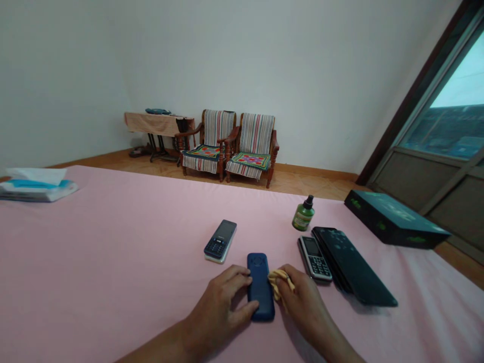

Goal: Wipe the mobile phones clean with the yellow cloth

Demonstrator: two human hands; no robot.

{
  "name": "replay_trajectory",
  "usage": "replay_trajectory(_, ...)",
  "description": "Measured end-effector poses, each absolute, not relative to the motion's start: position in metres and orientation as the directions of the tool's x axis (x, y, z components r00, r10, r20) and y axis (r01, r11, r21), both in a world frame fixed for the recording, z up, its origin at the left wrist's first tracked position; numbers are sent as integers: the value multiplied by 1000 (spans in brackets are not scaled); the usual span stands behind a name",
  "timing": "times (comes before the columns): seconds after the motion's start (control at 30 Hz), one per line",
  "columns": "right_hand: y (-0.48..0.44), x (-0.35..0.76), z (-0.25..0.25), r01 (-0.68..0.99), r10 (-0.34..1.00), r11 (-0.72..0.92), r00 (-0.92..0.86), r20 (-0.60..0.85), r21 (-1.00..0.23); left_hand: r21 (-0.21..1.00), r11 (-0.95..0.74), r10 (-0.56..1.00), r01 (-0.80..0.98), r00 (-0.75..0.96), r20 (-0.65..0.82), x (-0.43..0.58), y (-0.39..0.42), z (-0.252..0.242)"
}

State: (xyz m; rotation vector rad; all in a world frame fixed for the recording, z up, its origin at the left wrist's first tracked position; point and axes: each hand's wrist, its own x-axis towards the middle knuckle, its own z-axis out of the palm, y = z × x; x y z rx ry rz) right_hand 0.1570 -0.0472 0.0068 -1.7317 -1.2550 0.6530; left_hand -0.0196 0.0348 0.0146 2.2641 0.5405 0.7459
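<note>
A dark blue phone (260,290) lies back side up on the pink cloth, its round camera part at the far end. My left hand (221,307) grips its left edge with fingertips and thumb. Bunched in the closed fingers of my right hand (300,297) is a yellow cloth (279,282), pressed against the phone's right edge. Beyond my left hand lies a keypad phone (221,241), screen up. Another silver and black keypad phone (316,259) rests to the right, beside dark flat cases (357,267).
A green spray bottle (303,214) stands behind the right-hand phone. Farther right is a black box (397,219). A tissue pack (38,185) sits at the far left of the pink-covered surface (113,242). Two wooden chairs (251,146) and a small table (151,122) stand by the wall.
</note>
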Motion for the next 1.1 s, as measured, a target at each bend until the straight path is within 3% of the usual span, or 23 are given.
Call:
replay_trajectory(0.17,-50,153,7,260,921,-93,388,16,-961,779,-615,568,121,753,332,-20,33,19)
replay_trajectory(0.33,-58,144,19,266,903,-14,418,102,-964,858,-513,530,20,793,299,-18,29,21)
replay_trajectory(0.53,-61,136,24,248,938,52,321,133,-967,898,-441,597,7,749,287,-19,31,19)
replay_trajectory(0.8,-56,137,12,51,956,78,281,90,-996,762,-630,594,151,726,347,-24,36,7)
replay_trajectory(0.97,-53,143,-3,80,915,87,388,111,-993,695,-667,588,270,764,268,-28,39,-11)
replay_trajectory(1.1,-50,151,-5,253,878,117,425,219,-960,643,-687,585,337,782,215,-29,39,-14)
